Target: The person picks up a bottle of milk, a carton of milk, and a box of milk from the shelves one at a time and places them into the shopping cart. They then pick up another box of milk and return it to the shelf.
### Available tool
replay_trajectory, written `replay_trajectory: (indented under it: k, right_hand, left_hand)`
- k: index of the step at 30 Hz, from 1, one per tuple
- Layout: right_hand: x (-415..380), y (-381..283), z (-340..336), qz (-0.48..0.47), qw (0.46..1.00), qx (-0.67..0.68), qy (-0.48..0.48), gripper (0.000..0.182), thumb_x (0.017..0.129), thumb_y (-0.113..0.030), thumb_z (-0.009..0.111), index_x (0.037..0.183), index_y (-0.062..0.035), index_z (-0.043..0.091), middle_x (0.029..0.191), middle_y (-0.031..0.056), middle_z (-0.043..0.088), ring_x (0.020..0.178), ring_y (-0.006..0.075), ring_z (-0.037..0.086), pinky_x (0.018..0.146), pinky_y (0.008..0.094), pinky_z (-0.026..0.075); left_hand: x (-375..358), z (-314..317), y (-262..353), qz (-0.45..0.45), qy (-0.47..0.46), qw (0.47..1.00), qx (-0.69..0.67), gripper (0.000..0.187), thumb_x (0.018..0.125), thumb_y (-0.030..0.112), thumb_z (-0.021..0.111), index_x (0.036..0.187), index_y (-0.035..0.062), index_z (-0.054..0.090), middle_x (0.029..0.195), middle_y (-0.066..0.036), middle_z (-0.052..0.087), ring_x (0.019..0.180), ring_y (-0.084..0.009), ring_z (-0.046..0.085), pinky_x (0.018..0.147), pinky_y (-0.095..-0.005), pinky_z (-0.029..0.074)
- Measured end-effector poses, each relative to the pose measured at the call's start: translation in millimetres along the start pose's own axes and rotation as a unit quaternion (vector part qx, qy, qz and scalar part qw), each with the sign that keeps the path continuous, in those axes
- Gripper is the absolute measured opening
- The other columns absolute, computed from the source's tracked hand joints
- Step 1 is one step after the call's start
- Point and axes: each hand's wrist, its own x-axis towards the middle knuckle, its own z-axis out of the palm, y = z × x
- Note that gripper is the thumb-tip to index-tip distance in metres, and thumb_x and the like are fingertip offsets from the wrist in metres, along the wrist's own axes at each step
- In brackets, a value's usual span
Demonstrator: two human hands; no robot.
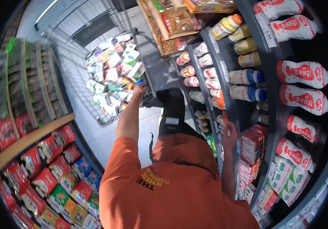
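Observation:
My left hand (139, 91) reaches forward to the near right side of a wire shopping cart (108, 122). Its fingers are closed around a small bottle with a blue cap (139, 82); most of the bottle is hidden by the hand and the goods behind it. Many cartons, bottles and packs (112, 72) lie jumbled in the cart. My right hand (230, 134) hangs beside the right-hand shelves, its fingers loosely bent, with nothing visible in them. Close to it are stacked red and white cartons (251, 141) and blue-capped bottles (244, 93).
White and red bottles (305, 74) line the shelves on the right, above shrink-wrapped cartons (290, 179). Wooden crates (167, 32) with packaged food stand ahead. On the left, a wood-edged shelf (34, 141) rises over rows of red snack bags (45, 181). Pale floor tiles (141, 133) run between.

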Motion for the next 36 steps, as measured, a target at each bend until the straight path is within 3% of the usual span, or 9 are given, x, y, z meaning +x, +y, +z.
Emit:
replay_trajectory:
  k: [5, 9, 11, 16, 17, 24, 27, 32, 36]
  right_hand:
    - [-35.7, 12.8, -10.1, 0.057, 0.996, -0.063, -0.012, 0.013, 0.087, 0.0, 0.061, 0.1, 0.0008, 0.064, 0.096, 0.0136, 0.066, 0.089, 0.0216, 0.068, 0.079, 0.0313, 0.054]
    - [-55.9, 29.1, -6.2, 0.104, 0.993, -0.049, -0.027, 0.014, 0.087, -0.001, 0.061, 0.101, 0.0015, 0.063, 0.096, 0.0136, 0.066, 0.086, 0.0217, 0.068, 0.077, 0.0308, 0.055]
    - [-65.1, 32.5, -4.8, 0.125, 0.991, -0.035, -0.031, 0.016, 0.088, -0.003, 0.062, 0.104, 0.0012, 0.063, 0.098, 0.0112, 0.067, 0.091, 0.0189, 0.067, 0.082, 0.031, 0.055]
    - [-73.8, 34.6, 5.6, 0.114, 0.992, -0.026, -0.051, 0.017, 0.085, -0.003, 0.065, 0.101, 0.001, 0.063, 0.098, 0.0138, 0.064, 0.084, 0.0226, 0.068, 0.073, 0.0303, 0.057]
    - [-75.1, 32.1, 9.0, 0.127, 0.99, -0.018, -0.066, 0.018, 0.085, -0.004, 0.065, 0.102, 0.0008, 0.063, 0.098, 0.0137, 0.064, 0.084, 0.0223, 0.068, 0.073, 0.0303, 0.056]
    - [-53.7, 15.3, 38.1, 0.114, 0.983, -0.005, -0.143, 0.026, 0.084, -0.009, 0.068, 0.108, 0.0007, 0.063, 0.1, 0.0141, 0.064, 0.084, 0.0249, 0.067, 0.076, 0.0342, 0.054]
    - [-41.3, -3.0, 50.2, 0.085, 0.982, -0.02, -0.17, 0.028, 0.084, -0.009, 0.068, 0.109, 0.0001, 0.062, 0.103, 0.0144, 0.064, 0.089, 0.0264, 0.066, 0.079, 0.0351, 0.053]
    - [-6.0, -115.4, 62.2, -0.191, 0.963, 0.078, -0.175, 0.03, 0.081, -0.009, 0.071, 0.109, -0.0003, 0.061, 0.106, 0.0164, 0.063, 0.1, 0.0325, 0.063, 0.087, 0.0377, 0.051]
    - [19.2, -234.4, 61.7, -0.336, 0.913, 0.109, -0.204, 0.064, 0.072, -0.014, 0.079, 0.128, -0.0014, 0.051, 0.131, 0.017, 0.051, 0.121, 0.0357, 0.052, 0.1, 0.0406, 0.045]
  left_hand:
    - [41.8, 32.2, -15.5, -0.06, -0.025, 0.996, 0.056, 0.069, 0.08, 0.034, 0.059, 0.144, 0.0124, 0.041, 0.133, -0.019, 0.056, 0.124, -0.0368, 0.052, 0.106, -0.0416, 0.04]
    - [43.6, 24.4, -10.1, 0.038, -0.028, 0.984, 0.174, 0.064, 0.081, 0.033, 0.066, 0.14, 0.0149, 0.047, 0.129, -0.02, 0.058, 0.128, -0.0355, 0.048, 0.105, -0.0401, 0.039]
    - [45.2, 29.6, -13.2, -0.045, 0.024, 0.993, 0.105, 0.056, 0.082, 0.028, 0.065, 0.135, 0.0143, 0.053, 0.123, -0.021, 0.062, 0.123, -0.0357, 0.053, 0.103, -0.0407, 0.041]
    - [9.3, 5.6, 22.7, 0.037, 0.181, 0.983, -0.017, 0.027, 0.086, 0.022, 0.063, 0.105, 0.0059, 0.071, 0.094, -0.022, 0.07, 0.089, -0.0383, 0.067, 0.081, -0.0427, 0.052]
    - [-7.7, -12.1, 36.8, 0.061, 0.169, 0.98, 0.087, 0.025, 0.089, 0.023, 0.061, 0.106, 0.0083, 0.071, 0.094, -0.022, 0.069, 0.089, -0.0383, 0.067, 0.079, -0.0439, 0.051]
    - [-56.5, -107.2, 82.2, 0.111, 0.158, 0.978, 0.074, 0.027, 0.09, 0.034, 0.058, 0.103, 0.0151, 0.073, 0.084, -0.021, 0.069, 0.082, -0.0388, 0.067, 0.075, -0.0447, 0.052]
    - [-105.5, -173.1, 137.0, 0.091, 0.118, 0.987, 0.065, 0.032, 0.089, 0.038, 0.062, 0.103, 0.0113, 0.073, 0.078, -0.02, 0.068, 0.077, -0.0334, 0.069, 0.07, -0.0405, 0.052]
    - [-237.6, -282.6, 250.4, 0.175, 0.035, 0.979, 0.097, 0.028, 0.09, 0.033, 0.066, 0.102, 0.0079, 0.072, 0.068, -0.013, 0.065, 0.063, -0.0228, 0.065, 0.064, -0.0349, 0.05]
    - [-305.6, -324.5, 319.6, 0.314, -0.067, 0.941, 0.104, 0.019, 0.085, 0.021, 0.069, 0.098, 0.0068, 0.071, 0.07, -0.007, 0.067, 0.06, -0.015, 0.062, 0.062, -0.0279, 0.051]
